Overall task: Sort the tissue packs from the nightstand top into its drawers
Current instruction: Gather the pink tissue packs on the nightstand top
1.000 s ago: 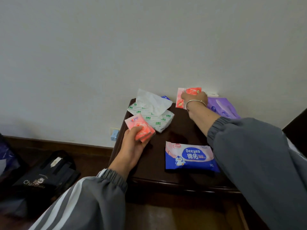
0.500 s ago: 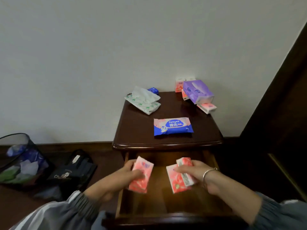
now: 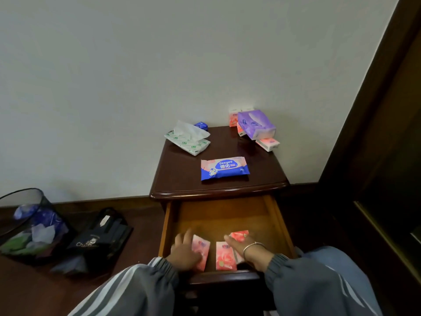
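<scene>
The nightstand's top drawer (image 3: pixel 227 213) is pulled out. My left hand (image 3: pixel 183 253) rests with straight fingers on a pink tissue pack (image 3: pixel 202 247) lying on the drawer floor. Beside it, my right hand (image 3: pixel 245 249) lies flat across two more pink packs, one (image 3: pixel 224 257) at its left and one (image 3: pixel 240 234) past its fingertips. On the nightstand top (image 3: pixel 182 176) lie a blue wipes pack (image 3: pixel 224 168), a green-and-white tissue pack (image 3: pixel 188 140), a small blue pack (image 3: pixel 201 125), a purple pack (image 3: pixel 256 123) and pink packs (image 3: pixel 268 143) around it.
A mesh waste bin (image 3: pixel 29 222) with rubbish and a black bag (image 3: pixel 100 238) stand on the floor at the left. Dark wooden furniture (image 3: pixel 376 156) rises close on the right. The wall is right behind the nightstand.
Both hands carried pink packs from the nightstand top down into the open drawer. Since half a second ago they have sunk lower and the packs now lie on the drawer floor.
</scene>
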